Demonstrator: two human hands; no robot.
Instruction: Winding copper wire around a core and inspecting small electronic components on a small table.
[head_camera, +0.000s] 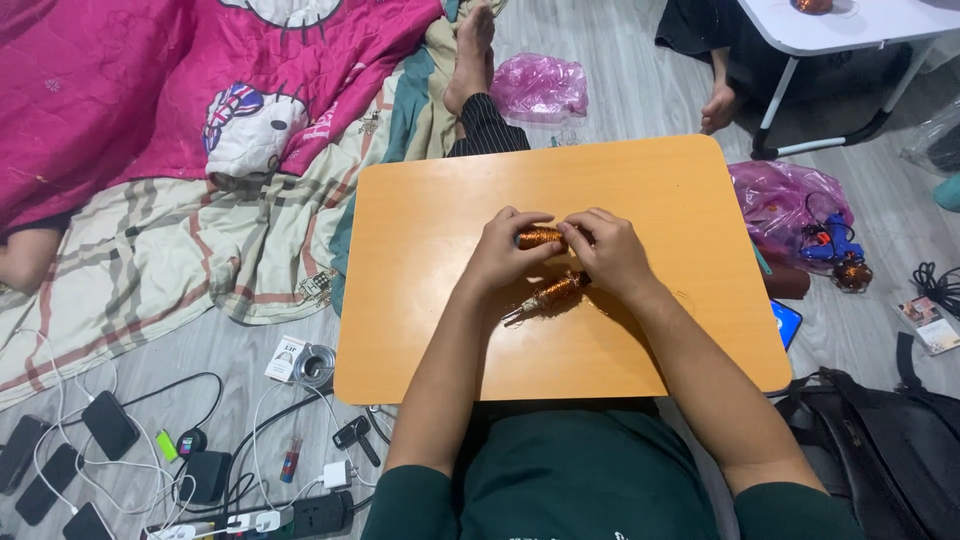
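Note:
My left hand (503, 250) and my right hand (607, 250) meet over the middle of a small orange table (430, 330). Together they pinch a short copper-wire coil (540, 237), one hand at each end. A second copper-wound coil (556, 291) with a thin metal tip lies tilted on the table just below the hands, under my right palm's edge.
A pink blanket (150, 90) and striped bedding lie at the left. Phones, chargers and a power strip (315, 515) clutter the floor at lower left. Pink plastic bags (540, 85), a blue glue gun (835, 240), a black bag (880, 450), other people's feet and a white table (850, 25) surround the orange table.

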